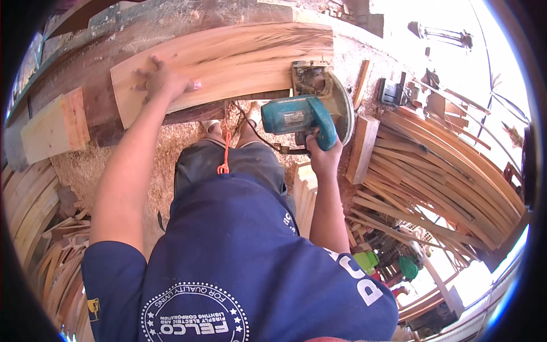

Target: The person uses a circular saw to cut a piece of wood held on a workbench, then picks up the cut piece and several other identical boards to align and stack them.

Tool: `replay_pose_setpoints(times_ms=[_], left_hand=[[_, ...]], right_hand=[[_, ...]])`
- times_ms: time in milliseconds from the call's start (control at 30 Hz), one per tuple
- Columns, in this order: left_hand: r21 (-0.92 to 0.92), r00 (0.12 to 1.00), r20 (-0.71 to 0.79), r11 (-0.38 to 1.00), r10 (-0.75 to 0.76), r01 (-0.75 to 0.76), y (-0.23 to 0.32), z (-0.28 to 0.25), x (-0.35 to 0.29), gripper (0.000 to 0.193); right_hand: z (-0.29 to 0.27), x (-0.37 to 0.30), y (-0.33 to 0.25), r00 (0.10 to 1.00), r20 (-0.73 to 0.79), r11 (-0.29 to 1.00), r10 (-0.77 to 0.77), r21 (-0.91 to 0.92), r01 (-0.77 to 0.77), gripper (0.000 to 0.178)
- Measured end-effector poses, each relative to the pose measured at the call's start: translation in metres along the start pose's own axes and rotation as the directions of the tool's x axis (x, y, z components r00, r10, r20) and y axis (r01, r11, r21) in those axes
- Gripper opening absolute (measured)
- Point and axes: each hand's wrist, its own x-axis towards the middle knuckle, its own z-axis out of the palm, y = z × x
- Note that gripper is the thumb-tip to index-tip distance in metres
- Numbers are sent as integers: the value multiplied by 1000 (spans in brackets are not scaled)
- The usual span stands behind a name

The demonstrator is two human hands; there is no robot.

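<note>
A wide pale wooden board with dark grain streaks lies across the workbench in front of me. My left hand rests on the board's left part, fingers spread flat. In my right hand is the rear handle of a teal circular saw. The saw's metal base sits at the board's right end, and its round guard faces right. Its blade is hidden. A dark cord runs from the saw toward my feet.
A shorter board lies at the bench's left end. Stacks of wooden strips fill the right side, and more curved pieces stand at the left. Sawdust covers the floor around my feet. A wooden block stands right of the saw.
</note>
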Motion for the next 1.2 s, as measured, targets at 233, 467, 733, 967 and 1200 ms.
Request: replay_pose_setpoints(times_ms=[233,467,733,967,1200], left_hand=[[-271,904,-373,956,-209,109,16,44,-8,111],[-4,781,-620,994,80,-105,9,68,5,90],[-8,794,-605,997,60,-82,12,61,-5,88],[0,803,-588,993,95,-117,8,61,-12,88],[-50,816,-576,993,57,-104,7,60,-11,89]], right_hand=[[-1,0,-3,999,2,999,-32,11,32,17],[11,22,-22,998,2,998,-59,-1,59,17],[27,47,-37,995,-40,995,-91,-47,89,17],[30,38,-49,998,-53,999,-36,0,36,18],[25,38,-63,1000,3,1000,3,26,-3,19]])
